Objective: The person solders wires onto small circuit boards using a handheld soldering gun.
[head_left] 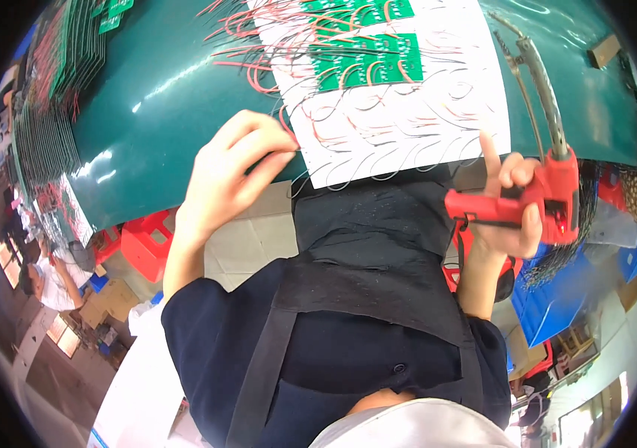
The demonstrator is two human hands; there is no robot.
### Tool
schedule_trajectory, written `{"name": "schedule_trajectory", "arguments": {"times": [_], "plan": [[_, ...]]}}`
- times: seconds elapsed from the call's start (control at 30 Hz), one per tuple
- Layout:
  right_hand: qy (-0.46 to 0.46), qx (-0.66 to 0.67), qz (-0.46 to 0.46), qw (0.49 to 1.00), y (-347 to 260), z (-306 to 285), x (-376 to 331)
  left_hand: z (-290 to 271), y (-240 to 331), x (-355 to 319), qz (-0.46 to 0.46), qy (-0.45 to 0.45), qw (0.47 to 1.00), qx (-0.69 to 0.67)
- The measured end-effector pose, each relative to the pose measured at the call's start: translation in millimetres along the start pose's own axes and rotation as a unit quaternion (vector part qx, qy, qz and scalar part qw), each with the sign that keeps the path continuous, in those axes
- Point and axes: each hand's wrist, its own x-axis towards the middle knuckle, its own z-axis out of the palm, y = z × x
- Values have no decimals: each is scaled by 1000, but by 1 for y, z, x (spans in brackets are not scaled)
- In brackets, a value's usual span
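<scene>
My right hand [509, 201] is wrapped round the handle of a red soldering gun [557, 194], its index finger stretched out. The gun's long metal tip and solder feed tube [542, 89] point toward the far side of the table. At the left edge of a white sheet [378, 164], my left hand [236, 160] is closed, thumb and fingertips together on a thin red wire [283, 118]. Short black and red wires lie in rows on the sheet. Beyond them are green circuit boards [369, 63] with wires attached; long red and black wires [247, 56] trail off to their left.
The green tabletop [161, 112] reaches both sides. Stacked circuit boards with wires [72, 60] stand at the far left. A small brown block [603, 51] lies far right. Red stools [147, 243] and a blue bin [550, 310] are below the table. Another person [57, 280] sits at left.
</scene>
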Motion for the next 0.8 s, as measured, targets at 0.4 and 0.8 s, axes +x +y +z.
{"name": "schedule_trajectory", "arguments": {"times": [0.4,0.8], "plan": [[-103,-235,289,922,-43,35,-49,22,-3,-1,-38,32,994,-95],[-111,-295,330,890,-47,37,-47,35,-1,0,37,52,996,-65]]}}
